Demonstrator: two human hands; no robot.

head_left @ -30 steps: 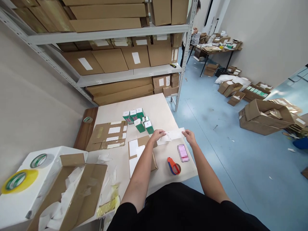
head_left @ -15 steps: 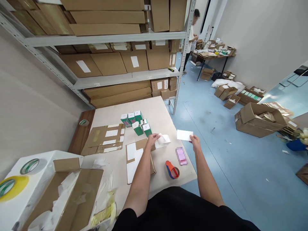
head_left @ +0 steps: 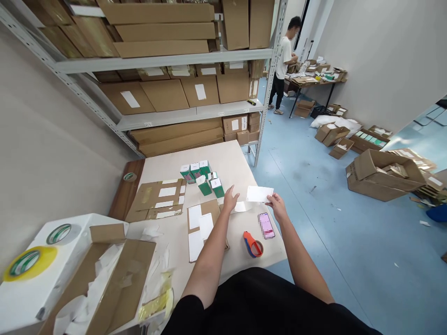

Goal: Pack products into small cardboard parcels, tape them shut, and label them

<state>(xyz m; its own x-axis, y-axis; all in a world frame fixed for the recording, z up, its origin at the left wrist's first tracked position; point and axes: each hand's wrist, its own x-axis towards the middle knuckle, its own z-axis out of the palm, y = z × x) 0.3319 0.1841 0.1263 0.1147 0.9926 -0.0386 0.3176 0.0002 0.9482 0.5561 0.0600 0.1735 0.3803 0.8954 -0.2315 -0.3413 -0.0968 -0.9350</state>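
Note:
My right hand (head_left: 276,205) pinches a white label (head_left: 260,193) by its near edge and holds it above the table (head_left: 230,160). My left hand (head_left: 230,197) hovers with fingers spread just left of the label. A strip of white backing paper (head_left: 241,207) lies on the table between my hands. Several small green and white boxes (head_left: 202,177) stand close behind my left hand. A flat brown cardboard piece (head_left: 202,218) with white labels lies under my left forearm.
A phone (head_left: 266,225) and an orange and blue tape dispenser (head_left: 253,244) lie near the table's right edge. Flattened cardboard (head_left: 157,197), tape rolls (head_left: 30,261) and an open box (head_left: 104,279) are at left. Shelves (head_left: 167,58) hold cartons. A person (head_left: 283,65) stands at a far table.
The white label came apart from its backing strip. My right hand kept the label, first swinging it right, then back left. My left hand let go of the backing and opened.

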